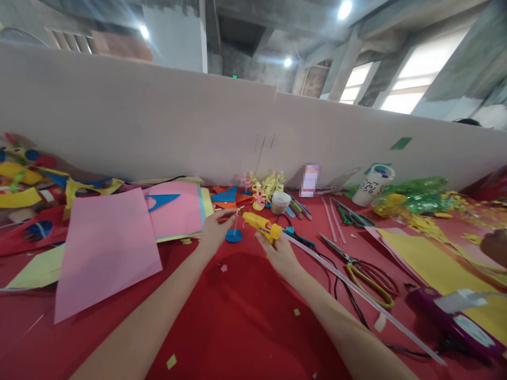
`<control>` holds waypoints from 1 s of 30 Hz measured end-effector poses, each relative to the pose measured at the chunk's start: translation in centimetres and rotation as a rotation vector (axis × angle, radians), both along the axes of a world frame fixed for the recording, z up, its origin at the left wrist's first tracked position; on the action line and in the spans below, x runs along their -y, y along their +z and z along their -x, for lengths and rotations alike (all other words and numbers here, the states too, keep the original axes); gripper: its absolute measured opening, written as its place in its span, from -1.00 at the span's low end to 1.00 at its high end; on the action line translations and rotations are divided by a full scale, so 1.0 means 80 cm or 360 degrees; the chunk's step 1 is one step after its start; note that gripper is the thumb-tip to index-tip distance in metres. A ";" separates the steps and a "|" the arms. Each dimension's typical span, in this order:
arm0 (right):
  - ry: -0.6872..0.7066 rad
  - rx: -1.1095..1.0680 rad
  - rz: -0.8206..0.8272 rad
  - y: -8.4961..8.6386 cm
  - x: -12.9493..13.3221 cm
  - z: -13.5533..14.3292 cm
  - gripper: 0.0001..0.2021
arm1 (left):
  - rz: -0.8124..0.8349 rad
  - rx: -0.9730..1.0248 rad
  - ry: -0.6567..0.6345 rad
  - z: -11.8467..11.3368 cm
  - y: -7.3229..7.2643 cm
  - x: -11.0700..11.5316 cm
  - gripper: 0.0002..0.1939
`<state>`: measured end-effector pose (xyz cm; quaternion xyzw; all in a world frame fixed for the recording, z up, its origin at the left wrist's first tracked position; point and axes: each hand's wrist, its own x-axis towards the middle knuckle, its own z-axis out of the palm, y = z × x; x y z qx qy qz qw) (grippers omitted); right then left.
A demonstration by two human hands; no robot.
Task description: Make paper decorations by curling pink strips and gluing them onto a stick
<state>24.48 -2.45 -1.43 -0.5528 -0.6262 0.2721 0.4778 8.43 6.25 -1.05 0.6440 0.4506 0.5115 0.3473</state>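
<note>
My right hand [278, 254] grips a yellow hot glue gun [259, 224], its nozzle pointing left. A long clear glue stick [356, 290] runs out of its back toward the lower right. Close to the nozzle, my left hand [216, 231] has its fingers pinched at the top of a thin stick [235, 227]. That stick stands upright on a round blue base [233, 236] on the red table. Something small and pale shows at the stick's top, too small to name. Whether the nozzle touches it I cannot tell.
Pink paper [109, 248] lies left. Behind my hands stand yellow curled paper pieces [269, 184] and a small white tub [280, 202]. Scissors [350, 261], a purple power strip [455, 322] and a white cup [368, 190] are right. Another person's hand [494, 247] shows at the right edge.
</note>
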 end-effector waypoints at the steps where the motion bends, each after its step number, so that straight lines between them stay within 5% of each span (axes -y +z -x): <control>1: -0.0015 0.0043 -0.0012 0.001 0.000 0.000 -0.65 | 0.0003 0.0004 0.0000 -0.001 0.001 -0.001 -0.75; 20: -0.0092 0.0203 -0.0012 -0.001 0.001 0.000 -0.61 | -0.0030 0.0027 0.0028 -0.009 0.009 0.002 -0.84; 30: -0.0112 0.0190 -0.0066 -0.002 0.001 0.001 -0.63 | -0.0054 0.0080 -0.0041 -0.010 -0.002 0.002 -0.84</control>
